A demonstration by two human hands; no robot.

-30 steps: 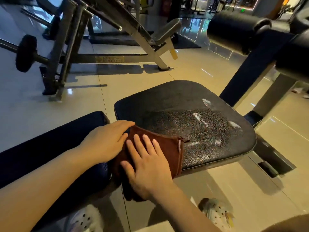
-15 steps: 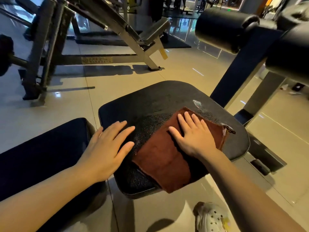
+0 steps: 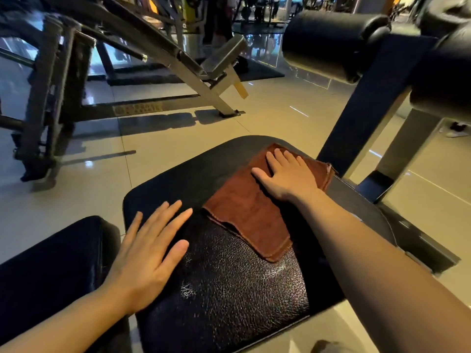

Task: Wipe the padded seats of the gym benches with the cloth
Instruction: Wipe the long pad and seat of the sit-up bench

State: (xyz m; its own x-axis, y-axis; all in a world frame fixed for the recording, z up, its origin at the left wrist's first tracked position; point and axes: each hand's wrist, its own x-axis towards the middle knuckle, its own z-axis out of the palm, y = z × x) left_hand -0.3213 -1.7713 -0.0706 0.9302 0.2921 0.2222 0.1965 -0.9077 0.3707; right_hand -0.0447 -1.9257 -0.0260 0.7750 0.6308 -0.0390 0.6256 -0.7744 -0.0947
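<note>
On the black padded seat, the right hand, fingers flat and spread, has pushed the brown cloth to the far edge, so this seat is almost wiped, while the left hand rests open.

The person's 2 forearms are bare to the frame edge with no sleeve showing, and the left hand and right hand wear no glove, ring, watch or band on any visible finger or wrist.
</note>
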